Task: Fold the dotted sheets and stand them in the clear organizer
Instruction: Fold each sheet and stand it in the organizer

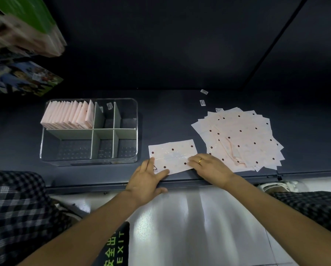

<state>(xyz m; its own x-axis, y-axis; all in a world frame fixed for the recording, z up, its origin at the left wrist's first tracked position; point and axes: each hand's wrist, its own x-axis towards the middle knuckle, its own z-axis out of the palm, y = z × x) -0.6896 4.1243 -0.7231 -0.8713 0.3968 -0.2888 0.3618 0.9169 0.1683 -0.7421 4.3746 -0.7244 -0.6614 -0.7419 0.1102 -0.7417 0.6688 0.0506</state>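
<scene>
A pale pink sheet with dark dots [172, 153], folded into a long strip, lies on the dark shelf near its front edge. My left hand [148, 178] presses flat on the strip's left end. My right hand [209, 166], wearing a ring, rests with straight fingers on its right end. A loose pile of unfolded dotted sheets [239, 139] lies to the right. The clear organizer [45, 143] stands to the left; several folded sheets [68, 115] stand upright in its back-left compartment.
The organizer's other compartments, split by pale dividers [95, 131], hold nothing. Small white labels [203, 102] lie behind the pile. Coloured boxes [26, 27] hang at the upper left. The shelf's front edge [180, 182] runs under my wrists, over a glossy floor.
</scene>
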